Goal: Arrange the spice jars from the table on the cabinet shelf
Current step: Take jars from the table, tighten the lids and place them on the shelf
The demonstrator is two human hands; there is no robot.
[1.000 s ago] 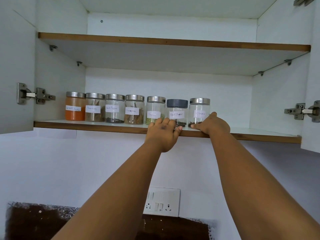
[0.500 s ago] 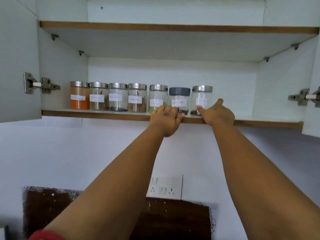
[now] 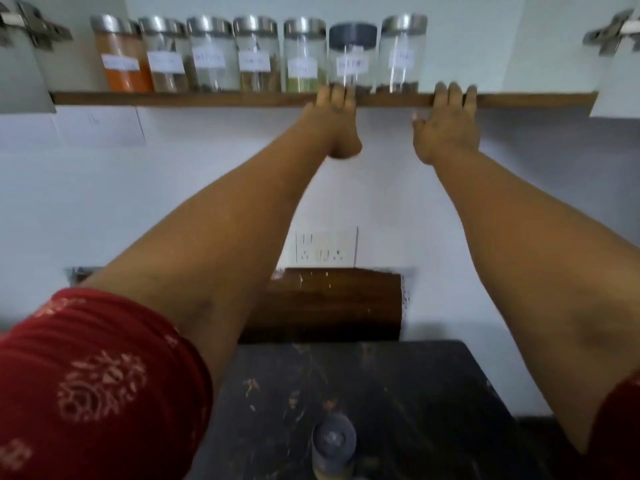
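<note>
Several labelled glass spice jars stand in a row on the cabinet shelf (image 3: 173,99), from an orange-filled jar (image 3: 121,60) on the left to a steel-lidded jar (image 3: 401,53) on the right. Second from the right is a dark-lidded jar (image 3: 352,57). My left hand (image 3: 334,123) rests its fingertips on the shelf's front edge below the dark-lidded jar. My right hand (image 3: 446,129) touches the same edge just right of the last jar and holds nothing. Another jar with a grey lid (image 3: 334,441) stands on the dark table (image 3: 415,393) below, blurred.
Open cabinet doors with metal hinges (image 3: 34,27) (image 3: 613,34) flank the shelf. A wall socket (image 3: 325,247) and a dark wooden panel (image 3: 332,306) sit on the white wall under the shelf. Right of the last jar the shelf holds nothing.
The view has tilted down, bringing the table and its jar into sight. My right hand slid right along the shelf edge, away from the last jar. My left hand stays at the edge.
</note>
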